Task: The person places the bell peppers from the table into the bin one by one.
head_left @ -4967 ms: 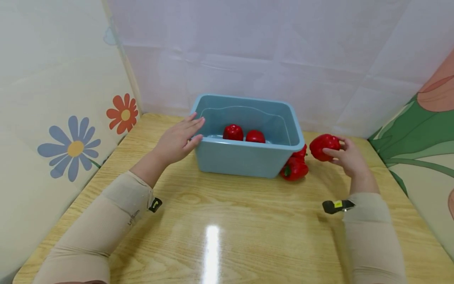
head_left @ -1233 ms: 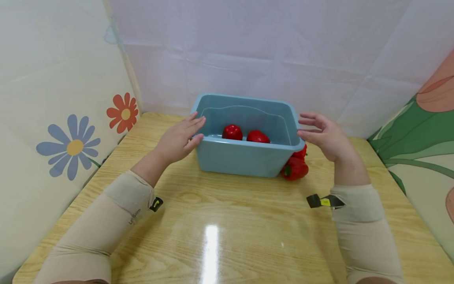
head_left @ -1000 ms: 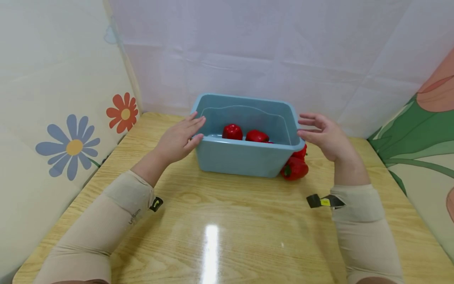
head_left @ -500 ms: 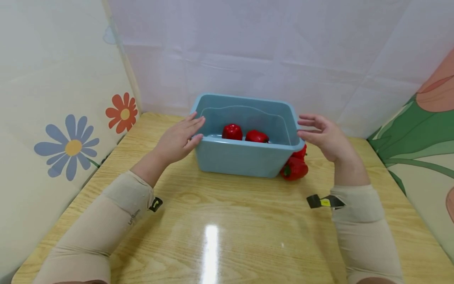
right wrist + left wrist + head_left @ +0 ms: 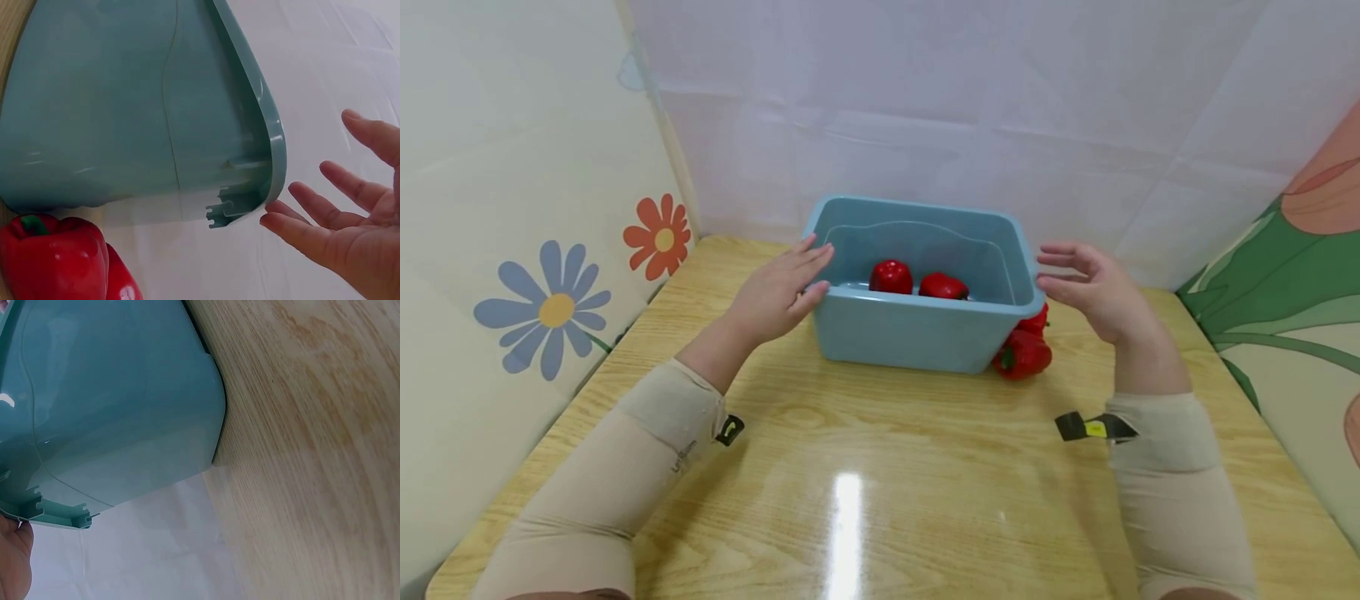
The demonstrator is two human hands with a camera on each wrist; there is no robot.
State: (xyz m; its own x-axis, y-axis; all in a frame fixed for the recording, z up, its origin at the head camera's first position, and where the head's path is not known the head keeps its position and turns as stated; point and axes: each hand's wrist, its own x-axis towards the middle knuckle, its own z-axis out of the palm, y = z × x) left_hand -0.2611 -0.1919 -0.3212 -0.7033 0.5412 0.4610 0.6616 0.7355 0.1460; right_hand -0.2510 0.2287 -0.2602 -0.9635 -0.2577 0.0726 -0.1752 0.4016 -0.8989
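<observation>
The left grip (image 5: 778, 292) is relaxed, its straight fingers laid over the rim at the 9 o'clock end of the box (image 5: 910, 333). The right grip (image 5: 1093, 287) is unclenched, thumb and fingers spread, its fingertips just beside the rim at the 3 o'clock end; whether they touch it cannot be told. Between the two, the box stands upright on the desk (image 5: 790, 467), its open top facing up.

Inside lie two red peppers with a narrow gap between them, the first pepper (image 5: 891, 277) toward 9 o'clock and the second pepper (image 5: 943, 286) toward 3. Outside, close by the box's 4 o'clock corner, sits a third pepper (image 5: 1024, 356), its green stem turned toward the box; a fourth pepper (image 5: 1037, 320) is partly hidden behind it.

Farther out, a pale cloth (image 5: 925, 100) rises at 12 o'clock, a blue flower (image 5: 556, 310) and a red flower (image 5: 657, 237) show at 10, and green leaves (image 5: 1262, 267) at 2. A bright glare (image 5: 847, 533) streaks the desk at 6.
</observation>
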